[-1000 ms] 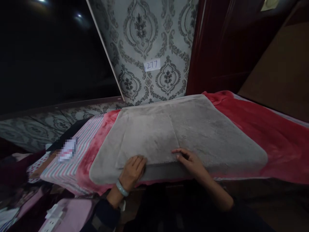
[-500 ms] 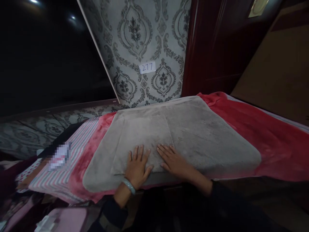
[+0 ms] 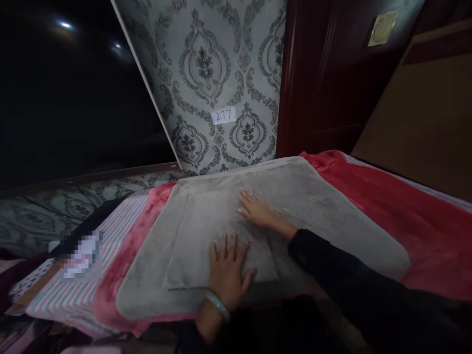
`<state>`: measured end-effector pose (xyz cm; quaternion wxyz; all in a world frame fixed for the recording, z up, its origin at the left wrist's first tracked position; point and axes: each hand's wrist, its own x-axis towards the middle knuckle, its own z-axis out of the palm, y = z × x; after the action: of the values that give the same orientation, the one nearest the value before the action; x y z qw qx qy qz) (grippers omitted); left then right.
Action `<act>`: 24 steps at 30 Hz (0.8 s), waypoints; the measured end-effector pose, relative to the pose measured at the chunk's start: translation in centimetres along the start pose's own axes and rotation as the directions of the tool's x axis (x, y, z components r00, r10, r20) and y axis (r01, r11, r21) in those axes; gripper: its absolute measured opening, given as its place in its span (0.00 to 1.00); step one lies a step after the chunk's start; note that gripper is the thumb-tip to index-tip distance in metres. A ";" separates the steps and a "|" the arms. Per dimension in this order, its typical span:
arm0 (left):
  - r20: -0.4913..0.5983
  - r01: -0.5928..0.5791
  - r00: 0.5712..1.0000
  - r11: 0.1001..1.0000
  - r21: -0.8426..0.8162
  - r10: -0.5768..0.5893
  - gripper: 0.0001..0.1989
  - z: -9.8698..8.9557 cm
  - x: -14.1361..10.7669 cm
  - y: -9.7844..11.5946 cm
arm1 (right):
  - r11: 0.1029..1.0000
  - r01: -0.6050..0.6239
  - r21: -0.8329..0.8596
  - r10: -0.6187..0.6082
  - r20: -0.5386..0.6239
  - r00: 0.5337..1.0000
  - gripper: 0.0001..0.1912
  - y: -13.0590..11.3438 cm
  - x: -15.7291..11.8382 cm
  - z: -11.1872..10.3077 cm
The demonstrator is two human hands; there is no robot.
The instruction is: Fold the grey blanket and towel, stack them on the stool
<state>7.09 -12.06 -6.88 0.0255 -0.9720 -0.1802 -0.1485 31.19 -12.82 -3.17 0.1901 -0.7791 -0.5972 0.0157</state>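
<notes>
A folded grey plush cloth [image 3: 199, 241] lies flat on a larger grey plush mat [image 3: 332, 221]. My left hand [image 3: 228, 270], with a pale bangle [image 3: 218, 305] at the wrist, rests palm down near the cloth's front edge, fingers spread. Farther back, my right hand [image 3: 254, 209] lies flat by the cloth's far right corner, its fingers stretched out. Neither hand grips anything. Beneath the mat is a red plush blanket [image 3: 387, 201], which shows on both sides.
Pink and grey striped fabric [image 3: 70, 295] sticks out at the left under the blanket. A large dark screen [image 3: 73, 98] stands behind on the left. Patterned wallpaper [image 3: 210, 64] bears a paper label [image 3: 223, 116] reading 277. A brown board [image 3: 424, 113] leans at the right.
My right hand has slid away from me to the cloth's far side. My left hand has shifted slightly right and stays spread on the cloth. The view has tilted up a little.
</notes>
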 end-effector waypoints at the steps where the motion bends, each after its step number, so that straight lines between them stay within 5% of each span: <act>1: 0.000 0.015 1.000 1.000 -0.005 -0.015 0.31 0.3 -0.1 0.1 | 0.999 -0.035 -0.034 0.035 0.000 0.999 0.37 0.2 1.2 0.4; 9: 0.012 0.024 1.000 0.999 -0.036 -0.023 0.31 0.6 -0.4 -0.1 | 1.000 -0.028 0.002 0.028 0.138 0.990 0.38 3.5 3.7 3.4; 17: 0.003 0.025 1.000 0.999 -0.044 -0.025 0.31 0.9 -0.6 -0.1 | 0.985 -0.165 -0.042 0.170 0.182 0.968 0.36 3.4 5.4 1.3; 24: 0.010 0.060 0.998 0.997 -0.041 -0.060 0.30 1.1 -0.6 0.0 | 0.991 0.111 -0.077 -0.093 0.201 0.975 0.38 1.4 2.6 2.7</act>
<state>6.85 -12.15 -8.12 0.0002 -0.9672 -0.2062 -0.1486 32.59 -9.92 -5.61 0.0963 -0.7495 -0.6525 0.0565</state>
